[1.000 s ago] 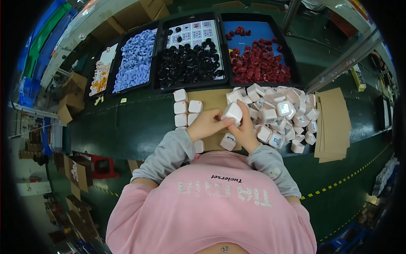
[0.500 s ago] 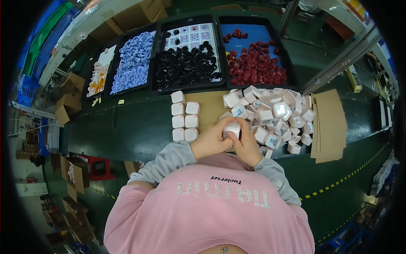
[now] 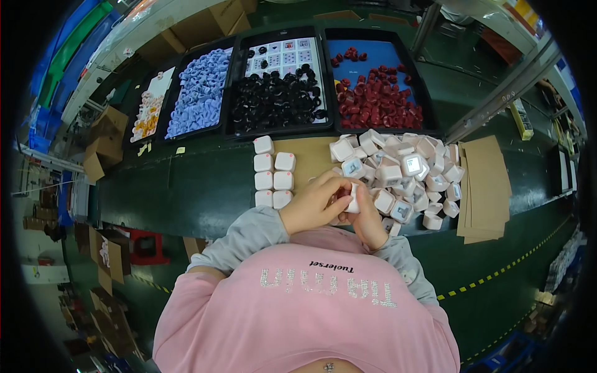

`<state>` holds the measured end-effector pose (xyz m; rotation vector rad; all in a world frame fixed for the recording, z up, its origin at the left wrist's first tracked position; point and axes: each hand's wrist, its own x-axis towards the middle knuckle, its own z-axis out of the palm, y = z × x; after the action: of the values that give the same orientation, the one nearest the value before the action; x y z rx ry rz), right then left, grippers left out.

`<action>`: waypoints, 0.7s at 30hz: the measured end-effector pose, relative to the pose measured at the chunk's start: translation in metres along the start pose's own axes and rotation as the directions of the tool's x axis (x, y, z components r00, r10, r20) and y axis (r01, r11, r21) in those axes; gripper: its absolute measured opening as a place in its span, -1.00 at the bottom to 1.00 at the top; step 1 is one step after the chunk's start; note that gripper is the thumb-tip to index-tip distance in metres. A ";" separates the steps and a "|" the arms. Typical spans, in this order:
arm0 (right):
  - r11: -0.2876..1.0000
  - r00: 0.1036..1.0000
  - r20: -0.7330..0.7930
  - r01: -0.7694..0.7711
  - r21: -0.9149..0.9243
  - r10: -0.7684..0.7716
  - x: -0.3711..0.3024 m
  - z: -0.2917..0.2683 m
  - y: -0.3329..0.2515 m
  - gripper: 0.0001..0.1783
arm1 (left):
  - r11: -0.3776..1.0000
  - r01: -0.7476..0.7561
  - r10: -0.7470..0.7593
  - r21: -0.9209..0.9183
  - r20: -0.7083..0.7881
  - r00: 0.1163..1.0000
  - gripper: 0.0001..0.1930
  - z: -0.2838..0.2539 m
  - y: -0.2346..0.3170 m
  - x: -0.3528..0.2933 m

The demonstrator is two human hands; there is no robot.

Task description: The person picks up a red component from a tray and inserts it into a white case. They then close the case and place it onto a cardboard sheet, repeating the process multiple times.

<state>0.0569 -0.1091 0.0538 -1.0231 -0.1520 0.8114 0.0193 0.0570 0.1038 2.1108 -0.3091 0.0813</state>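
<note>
Hands, left (image 3: 313, 205) and right (image 3: 367, 219), are gripping one white box (image 3: 353, 198); seven finished boxes (image 3: 273, 180) are lining up, while a big pile (image 3: 404, 171) is waiting.

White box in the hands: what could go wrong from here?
1. Both hands, left hand and right hand, hold the small white box at the table edge; a slip could drop it into the lap.
2. The loose pile of white boxes lies right beside the right hand; a nudge might topple some.
</note>
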 end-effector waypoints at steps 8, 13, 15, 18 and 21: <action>0.999 0.997 -0.065 0.037 -0.031 -0.039 -0.001 -0.007 0.008 -0.49 | 0.999 0.039 -0.043 0.034 0.121 0.992 -0.74 -0.001 -0.012 0.000; 0.985 0.999 -0.048 -0.020 -0.170 0.012 -0.003 -0.005 0.003 -0.53 | 0.990 0.037 -0.067 0.133 0.223 0.973 -0.74 -0.003 -0.013 -0.002; 0.985 0.998 -0.055 -0.021 -0.170 0.012 -0.003 -0.006 0.002 -0.54 | 0.999 0.030 -0.034 0.026 0.165 0.986 -0.73 0.001 -0.015 -0.004; 0.999 0.999 0.005 -0.044 -0.029 0.044 0.002 -0.009 -0.001 -0.52 | 0.999 -0.018 0.021 -0.031 0.110 0.994 -0.72 0.000 -0.017 -0.003; 0.955 0.983 -0.007 -0.176 0.241 0.183 0.007 -0.008 -0.006 -0.48 | 0.983 -0.176 0.179 -0.049 0.058 0.982 -0.72 -0.002 -0.031 0.001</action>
<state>0.0688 -0.1118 0.0527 -0.8273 0.0649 0.9546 0.0283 0.0740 0.0799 2.0415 -0.5321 0.1133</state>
